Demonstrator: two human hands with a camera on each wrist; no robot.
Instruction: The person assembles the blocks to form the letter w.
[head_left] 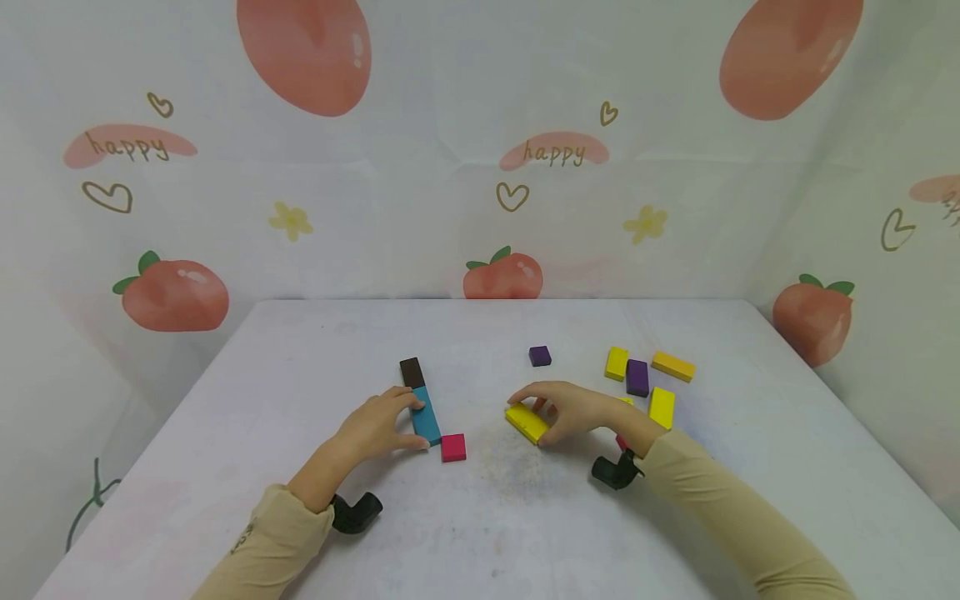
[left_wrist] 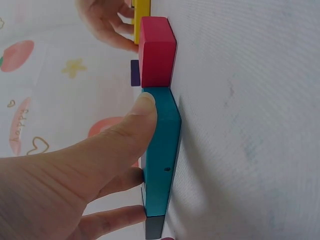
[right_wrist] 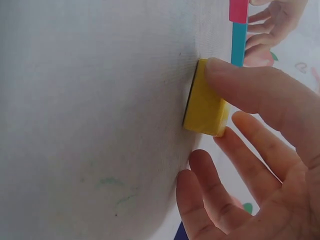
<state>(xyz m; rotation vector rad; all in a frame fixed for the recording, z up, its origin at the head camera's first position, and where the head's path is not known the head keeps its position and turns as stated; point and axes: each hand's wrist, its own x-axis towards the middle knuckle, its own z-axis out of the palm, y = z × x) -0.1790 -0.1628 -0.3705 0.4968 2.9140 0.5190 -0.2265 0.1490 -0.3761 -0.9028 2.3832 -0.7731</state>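
"Beige sleeves (head_left: pixel 273 533) came nearest the camera, both mine, one on each side."

"What did your left hand (head_left: pixel 377 425) have?"

"It grasped the blue block (head_left: pixel 425 414), thumb by the near end, fingers farther along. A dark block (head_left: pixel 412 372) touched its far end, and a red block (head_left: pixel 453 447) sat against the near end, toward the right."

"And right of that?"

"A small purple block (head_left: pixel 540 356) lay by itself, farther off. Closer in, my right hand (head_left: pixel 573 407) pinched a yellow block (head_left: pixel 525 423) between thumb and fingers; whether it rested on the table (head_left: pixel 487 533) or was just above, I couldn't tell. Past it lay some loose blocks (head_left: pixel 637 377), a few partly hidden by my wrist."

"Which step was that?"

"I judged it to be positioning the yellow block while my left hand steadied the row. The next move seemed to call for a low, level shift leftward, without nudging the red block."

"Was there room?"

"The table's left edge was well apart from the row, the far edge well behind it. Bare surface lay between red and yellow, and more in front. On the right, the loose blocks crowded my wrist."
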